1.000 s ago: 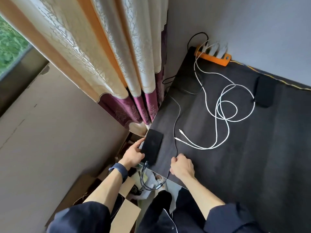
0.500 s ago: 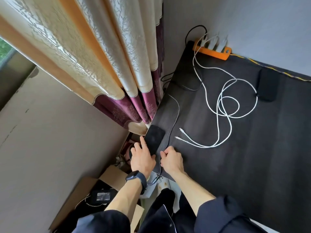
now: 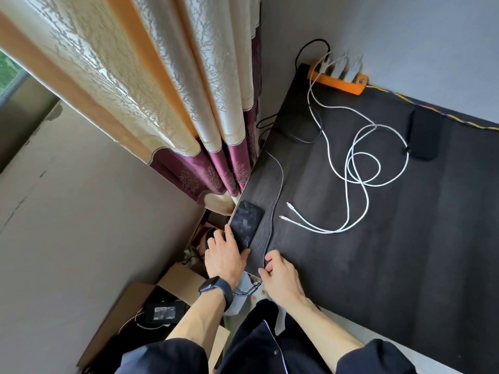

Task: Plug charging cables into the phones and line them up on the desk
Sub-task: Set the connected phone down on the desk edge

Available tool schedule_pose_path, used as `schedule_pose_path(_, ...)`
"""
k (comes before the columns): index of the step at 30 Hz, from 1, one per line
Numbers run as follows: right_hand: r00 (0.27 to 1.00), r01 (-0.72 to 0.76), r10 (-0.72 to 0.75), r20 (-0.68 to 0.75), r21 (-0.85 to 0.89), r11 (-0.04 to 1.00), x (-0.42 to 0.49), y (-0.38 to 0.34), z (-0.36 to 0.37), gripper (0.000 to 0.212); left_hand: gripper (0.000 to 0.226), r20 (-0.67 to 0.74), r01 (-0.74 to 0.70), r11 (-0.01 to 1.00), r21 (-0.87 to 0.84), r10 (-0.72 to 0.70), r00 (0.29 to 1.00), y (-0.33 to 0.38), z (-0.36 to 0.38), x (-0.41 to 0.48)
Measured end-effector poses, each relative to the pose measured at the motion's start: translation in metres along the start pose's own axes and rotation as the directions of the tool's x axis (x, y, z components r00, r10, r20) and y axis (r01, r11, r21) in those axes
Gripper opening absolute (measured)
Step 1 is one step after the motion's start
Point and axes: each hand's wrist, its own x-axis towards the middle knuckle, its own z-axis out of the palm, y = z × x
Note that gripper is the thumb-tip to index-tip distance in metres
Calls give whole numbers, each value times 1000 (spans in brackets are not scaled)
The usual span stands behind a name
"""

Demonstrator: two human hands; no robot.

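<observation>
A black phone (image 3: 246,223) lies screen up at the near left corner of the dark desk (image 3: 378,252). My left hand (image 3: 225,256) holds its near end, thumb on the screen side and fingers along the left edge. My right hand (image 3: 279,276) pinches a dark braided cable (image 3: 275,206) just right of the phone; the cable runs up the desk's left edge. Two white cables (image 3: 353,168) loop across the middle, their free plugs lying near the phone. A second black phone (image 3: 425,134) lies at the back right with a white cable reaching its end.
An orange power strip (image 3: 339,82) with white chargers sits at the back against the grey wall. Curtains (image 3: 189,103) hang left of the desk. Below the corner stands an open cardboard box (image 3: 129,306) holding a black power adapter (image 3: 164,313).
My left hand has moved from the phone's left side to its near end. My right hand has shifted along the dark cable, close to the phone. The view has swung slightly.
</observation>
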Motion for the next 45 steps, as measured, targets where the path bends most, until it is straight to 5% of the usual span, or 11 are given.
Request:
schedule_pose_path(11,997,-23,26,-74,45,999,-3,4,5,26,90,-2,-44,999,12,44,999,1,5,-2)
schedule_pose_path(23,997,-72,72,-4,22,997,-19,27,-13,40,99,10,-16,1000,-25,16,1000,0,7,-5)
schedule_pose_path(30,995,-96,95,25,37,995,-33,52,-46,35,76,19,-97,992,-79,98,995,10,-6,-8)
schedule_pose_path(45,880,-194,257,-400,191,962,-29,160,-243,30,50,46,-563,822,-87,568,822,272,-42,2)
